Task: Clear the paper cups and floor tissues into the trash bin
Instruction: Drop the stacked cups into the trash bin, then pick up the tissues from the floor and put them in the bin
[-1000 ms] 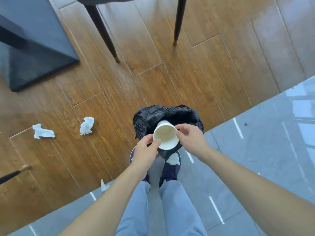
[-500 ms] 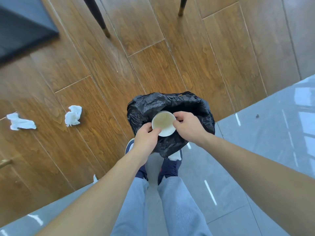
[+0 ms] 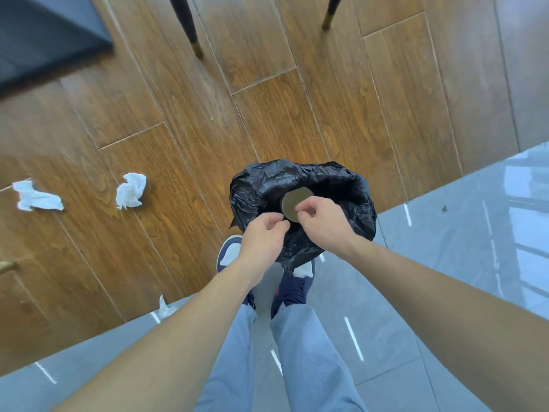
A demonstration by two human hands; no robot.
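Trash bin (image 3: 303, 185) w/ a black bag liner stands on the floor right in front of the person's shoes (image 3: 294, 281), at the seam where wood planks meet grey tile. Paper cup (image 3: 292, 203) sits in the bin's mouth, open side up, inside looks tan/dim; only part of the rim shows, rest hidden by the hands.

Left hand (image 3: 263, 237) is over the near-left edge of the bin, fingers curled, thumb and forefinger pinched close by the cup's near rim. Right hand (image 3: 322, 223) is over the near-right side of the bin, fingers curled loosely above the cup's right edge. Can't tell if either hand actually touches or grips the cup; the contact spots are blurred.

Left of the bin, on the wood: one crumpled tissue (image 3: 130, 190) fairly near, a second flatter tissue (image 3: 35, 197) further left. A third small tissue scrap (image 3: 163, 307) lies near-left of the bin, at the wood/tile seam, partly hidden by the left forearm.

Beyond the bin: two dark chair legs (image 3: 185, 25) w/ brass tips. Far-left of the bin, a dark mat (image 3: 44, 37).
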